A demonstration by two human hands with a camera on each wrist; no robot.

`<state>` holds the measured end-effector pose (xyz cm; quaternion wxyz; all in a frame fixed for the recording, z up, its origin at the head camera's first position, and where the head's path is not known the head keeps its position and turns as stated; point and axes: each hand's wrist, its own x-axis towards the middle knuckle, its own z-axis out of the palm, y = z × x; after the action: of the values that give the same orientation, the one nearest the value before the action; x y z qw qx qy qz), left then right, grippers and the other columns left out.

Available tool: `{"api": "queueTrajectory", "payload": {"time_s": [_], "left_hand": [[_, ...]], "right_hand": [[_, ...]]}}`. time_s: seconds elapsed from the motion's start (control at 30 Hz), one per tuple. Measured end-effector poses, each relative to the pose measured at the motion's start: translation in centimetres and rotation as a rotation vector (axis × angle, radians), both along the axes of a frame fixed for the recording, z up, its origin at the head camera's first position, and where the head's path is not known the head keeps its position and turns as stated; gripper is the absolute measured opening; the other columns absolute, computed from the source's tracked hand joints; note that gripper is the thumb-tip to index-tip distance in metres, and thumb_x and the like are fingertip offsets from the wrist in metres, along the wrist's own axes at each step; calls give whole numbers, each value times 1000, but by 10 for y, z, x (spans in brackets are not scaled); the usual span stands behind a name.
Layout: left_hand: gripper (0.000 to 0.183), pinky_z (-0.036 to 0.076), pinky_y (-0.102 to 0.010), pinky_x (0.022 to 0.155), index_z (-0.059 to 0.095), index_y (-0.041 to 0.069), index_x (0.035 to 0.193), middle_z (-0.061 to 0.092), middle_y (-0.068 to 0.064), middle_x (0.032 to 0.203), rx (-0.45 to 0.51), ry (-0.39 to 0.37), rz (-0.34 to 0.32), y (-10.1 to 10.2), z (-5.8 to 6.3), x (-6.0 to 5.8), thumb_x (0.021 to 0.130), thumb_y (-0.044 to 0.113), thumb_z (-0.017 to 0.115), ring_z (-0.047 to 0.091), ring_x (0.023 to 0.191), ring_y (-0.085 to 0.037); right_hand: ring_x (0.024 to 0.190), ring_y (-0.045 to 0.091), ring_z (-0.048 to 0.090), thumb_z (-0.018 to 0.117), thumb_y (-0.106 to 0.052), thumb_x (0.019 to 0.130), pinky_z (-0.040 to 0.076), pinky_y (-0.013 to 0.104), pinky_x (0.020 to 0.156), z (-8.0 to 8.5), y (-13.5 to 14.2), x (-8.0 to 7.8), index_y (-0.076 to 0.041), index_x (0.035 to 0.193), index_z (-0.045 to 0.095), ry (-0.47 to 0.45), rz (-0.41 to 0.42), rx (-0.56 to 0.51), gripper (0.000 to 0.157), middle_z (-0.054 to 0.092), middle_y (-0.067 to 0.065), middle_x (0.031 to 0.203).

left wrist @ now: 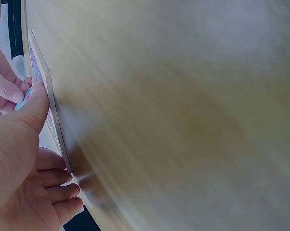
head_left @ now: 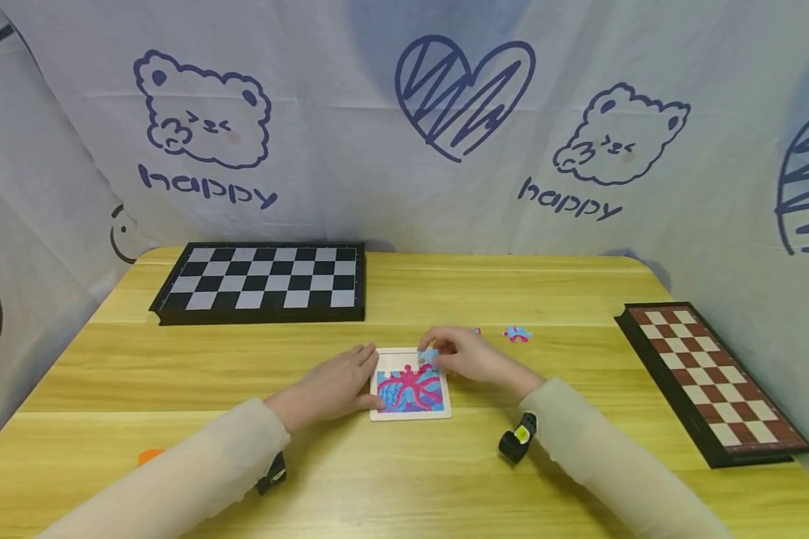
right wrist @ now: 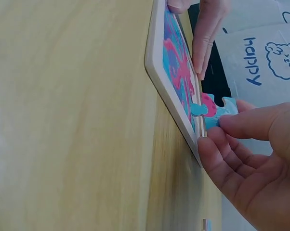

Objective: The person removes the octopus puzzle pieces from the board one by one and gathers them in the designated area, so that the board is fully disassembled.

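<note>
A small square jigsaw puzzle tray (head_left: 411, 417) with a pale frame lies on the table, its fitted pieces (head_left: 411, 393) forming a pink octopus on blue. My left hand (head_left: 326, 385) steadies the tray's left side, fingers fairly straight along the edge; in the left wrist view its thumb (left wrist: 39, 106) lies over the rim. Between thumb and fingers my right hand (head_left: 475, 358) pinches a blue and pink puzzle piece (right wrist: 217, 110). That piece is tilted over the tray's upper right corner, its lower tab overlapping the frame in the right wrist view.
Loose puzzle pieces (head_left: 517, 334) lie beyond my right hand, one partly hidden behind it. A black-and-white chessboard (head_left: 270, 281) is at the back left, a brown-and-white one (head_left: 714, 374) at the right. An orange object (head_left: 150, 455) shows beside my left sleeve. A printed curtain (head_left: 337, 150) hangs behind the table.
</note>
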<state>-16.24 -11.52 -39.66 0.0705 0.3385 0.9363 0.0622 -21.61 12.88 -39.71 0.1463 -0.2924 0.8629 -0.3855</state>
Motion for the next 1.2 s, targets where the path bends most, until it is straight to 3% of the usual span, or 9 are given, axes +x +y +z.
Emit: {"api": "queueTrajectory", "payload": {"time_s": [0.3, 0.5, 0.7, 0.93, 1.2], "left_hand": [[77, 27, -42, 105, 38, -14, 132, 33, -29, 139, 10, -14, -1, 0, 1, 0, 87, 46, 57, 31, 128, -40], [78, 27, -42, 106, 38, -14, 133, 33, -28, 139, 3, -12, 0, 1, 1, -1, 87, 47, 56, 31, 128, -39], [80, 26, -42, 106, 37, -12, 134, 31, -27, 141, -8, -24, 14, 2, 1, -1, 87, 50, 55, 30, 129, -38], [79, 26, -42, 106, 37, -12, 134, 31, -27, 140, -3, -25, 13, 1, 1, 0, 87, 49, 55, 30, 129, -38], [79, 26, -42, 106, 37, -13, 133, 32, -28, 140, -3, -17, 6, 1, 1, 0, 87, 48, 55, 30, 129, -39]], "right_hand": [[64, 17, 52, 61, 1, 86, 48, 28, 55, 1, 7, -4, -1, 94, 61, -103, -76, -112, 8, 56, 5, 76], [69, 24, 56, 60, -3, 88, 52, 36, 63, 14, 33, -12, 2, 98, 63, -105, -177, -169, 12, 58, 7, 77], [71, 30, 57, 58, -7, 91, 52, 39, 64, 27, 76, -19, 5, 105, 62, -117, -314, -136, 19, 60, 11, 78], [70, 23, 57, 57, -12, 92, 54, 36, 67, 22, 134, -32, 7, 108, 61, -112, -470, -47, 26, 59, 9, 79], [68, 19, 52, 49, -7, 95, 50, 29, 63, 18, 168, -36, 10, 110, 58, -137, -536, 146, 24, 58, 11, 80]]}}
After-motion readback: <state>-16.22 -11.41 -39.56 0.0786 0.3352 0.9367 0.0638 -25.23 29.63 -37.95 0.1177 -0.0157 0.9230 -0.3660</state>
